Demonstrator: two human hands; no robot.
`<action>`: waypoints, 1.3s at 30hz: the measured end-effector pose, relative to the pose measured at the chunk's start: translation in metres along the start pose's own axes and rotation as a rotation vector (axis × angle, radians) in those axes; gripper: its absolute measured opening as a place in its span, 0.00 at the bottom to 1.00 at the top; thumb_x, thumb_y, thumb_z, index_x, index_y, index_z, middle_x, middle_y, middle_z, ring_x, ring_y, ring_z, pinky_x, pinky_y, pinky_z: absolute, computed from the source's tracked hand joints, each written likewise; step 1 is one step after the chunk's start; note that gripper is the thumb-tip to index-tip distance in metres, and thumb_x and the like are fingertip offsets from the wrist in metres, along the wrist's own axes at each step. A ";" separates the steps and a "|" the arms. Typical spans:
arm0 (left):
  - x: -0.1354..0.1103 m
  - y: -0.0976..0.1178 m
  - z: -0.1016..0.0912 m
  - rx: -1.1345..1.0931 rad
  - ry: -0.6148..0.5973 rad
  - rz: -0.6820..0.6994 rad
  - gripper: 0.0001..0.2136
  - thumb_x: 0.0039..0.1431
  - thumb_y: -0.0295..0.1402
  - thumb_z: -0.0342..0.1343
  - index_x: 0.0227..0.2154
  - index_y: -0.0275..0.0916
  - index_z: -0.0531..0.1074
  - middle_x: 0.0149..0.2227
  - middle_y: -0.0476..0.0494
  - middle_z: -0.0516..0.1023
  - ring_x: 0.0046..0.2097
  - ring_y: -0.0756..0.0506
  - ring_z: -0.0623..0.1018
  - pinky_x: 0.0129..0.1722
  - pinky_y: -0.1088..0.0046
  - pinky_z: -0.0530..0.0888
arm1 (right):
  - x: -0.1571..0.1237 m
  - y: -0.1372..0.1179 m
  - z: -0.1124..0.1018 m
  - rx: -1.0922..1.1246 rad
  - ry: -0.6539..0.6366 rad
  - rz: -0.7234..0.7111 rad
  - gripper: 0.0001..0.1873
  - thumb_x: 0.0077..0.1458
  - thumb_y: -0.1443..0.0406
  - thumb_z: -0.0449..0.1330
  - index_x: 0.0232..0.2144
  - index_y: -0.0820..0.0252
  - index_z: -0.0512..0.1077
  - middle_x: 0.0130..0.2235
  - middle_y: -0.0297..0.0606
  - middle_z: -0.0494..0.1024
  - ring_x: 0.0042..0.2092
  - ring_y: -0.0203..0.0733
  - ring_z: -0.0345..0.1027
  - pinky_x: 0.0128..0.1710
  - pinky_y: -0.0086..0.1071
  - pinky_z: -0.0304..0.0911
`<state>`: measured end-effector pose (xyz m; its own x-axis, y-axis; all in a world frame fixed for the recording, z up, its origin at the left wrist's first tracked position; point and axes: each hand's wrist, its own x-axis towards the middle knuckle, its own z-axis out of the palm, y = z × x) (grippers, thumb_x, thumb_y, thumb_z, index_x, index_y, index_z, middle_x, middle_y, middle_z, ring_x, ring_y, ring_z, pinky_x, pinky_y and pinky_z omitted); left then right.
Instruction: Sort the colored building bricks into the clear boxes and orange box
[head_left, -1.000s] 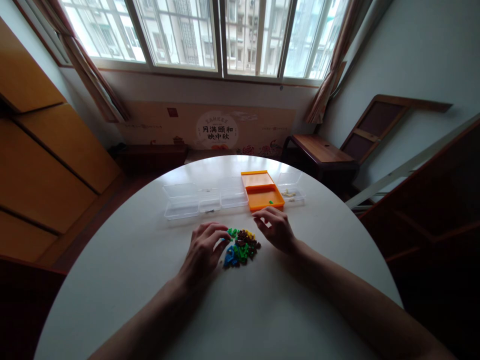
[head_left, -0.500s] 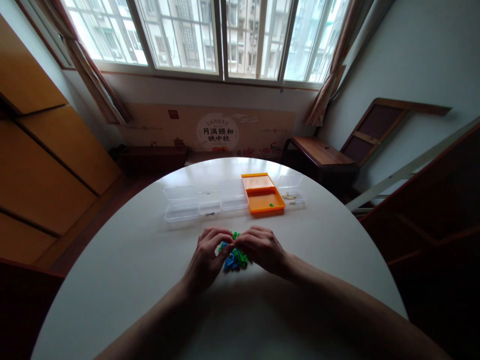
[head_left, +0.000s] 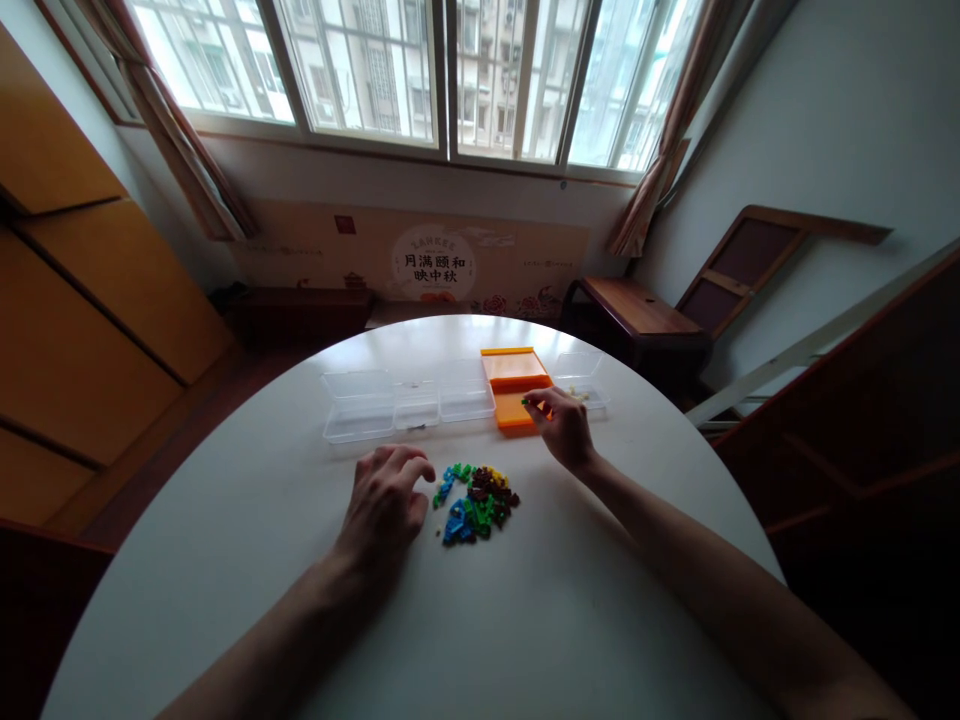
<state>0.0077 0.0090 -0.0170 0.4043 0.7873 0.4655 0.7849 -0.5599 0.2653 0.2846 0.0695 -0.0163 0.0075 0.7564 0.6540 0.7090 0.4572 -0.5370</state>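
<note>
On the left of the white table [head_left: 517, 610], an open clear box [head_left: 358, 425] stands with its lid tipped back. Nearer than this box and a little to its right, the left hand [head_left: 384, 495] lies palm down, its fingers loosely bent and the thumb apart from the forefinger; it looks to have nothing in its grasp, though the dim light hides the underside. Behind its fingertips come a smaller clear box [head_left: 417, 408], with a dark speck at its front edge too small to make out, and a third clear box [head_left: 466, 403]. Just right of the left hand, apart from its fingertips, a pile of toy bricks [head_left: 482, 514] sits on the table: blue at the left, green in the middle and along the far edge, brown to the right with yellow behind. Beyond the pile is the open orange box [head_left: 507, 407]. Above it, the right hand [head_left: 564, 428] pinches a small green brick [head_left: 525, 402] between thumb and fingertips. Farthest right, partly behind that hand, another clear box [head_left: 597, 396] holds pale pieces [head_left: 578, 395].
</note>
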 end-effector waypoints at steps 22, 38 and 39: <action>-0.001 0.004 0.002 0.005 -0.110 0.085 0.04 0.58 0.32 0.53 0.30 0.40 0.72 0.39 0.43 0.75 0.46 0.40 0.70 0.50 0.56 0.61 | -0.017 -0.021 0.011 0.091 0.078 0.061 0.06 0.55 0.67 0.58 0.32 0.60 0.76 0.30 0.35 0.77 0.26 0.35 0.65 0.30 0.30 0.64; 0.002 0.011 0.003 -0.217 0.055 0.121 0.07 0.62 0.35 0.53 0.31 0.40 0.72 0.35 0.45 0.76 0.41 0.45 0.71 0.45 0.65 0.66 | -0.040 -0.063 0.011 0.282 -0.085 -0.135 0.05 0.56 0.66 0.58 0.32 0.58 0.75 0.30 0.35 0.76 0.27 0.33 0.66 0.30 0.28 0.65; 0.002 0.015 0.003 -0.255 0.084 0.121 0.07 0.62 0.35 0.54 0.31 0.40 0.72 0.34 0.45 0.76 0.40 0.45 0.71 0.44 0.66 0.67 | -0.042 -0.067 0.011 0.306 -0.120 -0.180 0.05 0.56 0.66 0.58 0.33 0.57 0.75 0.30 0.36 0.76 0.28 0.34 0.67 0.30 0.27 0.65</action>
<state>0.0217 0.0026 -0.0148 0.4390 0.6928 0.5720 0.5860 -0.7034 0.4023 0.2291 0.0122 -0.0142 -0.1936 0.6922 0.6953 0.4476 0.6929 -0.5652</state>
